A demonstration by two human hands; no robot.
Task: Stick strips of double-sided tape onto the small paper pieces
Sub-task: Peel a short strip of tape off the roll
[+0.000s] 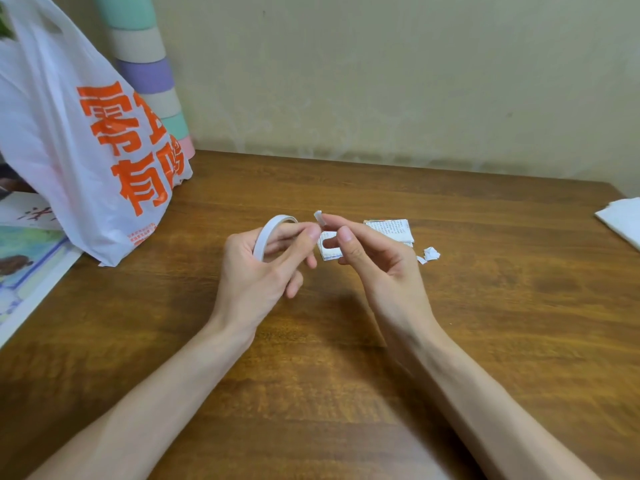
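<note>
from where i stand, the left hand (256,271) has its fingers (304,237) curled round the roll of double-sided tape (268,230), held on edge above the counter (346,375). the right hand (374,265) pinches a short white strip (319,218) between thumb and forefinger, with the other fingers loosely bent. the strip stands just beside the left thumb tip, and i can't tell whether it is torn free or joined to the roll.

the small paper pieces (391,228) lie flat on the counter just behind the hands, printed side up. one is partly hidden by the right fingers. a few white scraps (430,254) lie near them to the right. a plastic bag (86,150) sits well off to the left.

i'd say the step in hand is getting one strip ready to lay down. to do it well, hold the strip by its very end so little of the sticky face is touched. if it is joined, brace the left thumb at the tear line and snap it off sideways. then lower one end onto a paper piece first and smooth along, so it lies straight without creasing. the light paper may lift with the tape, so pin it down.
</note>
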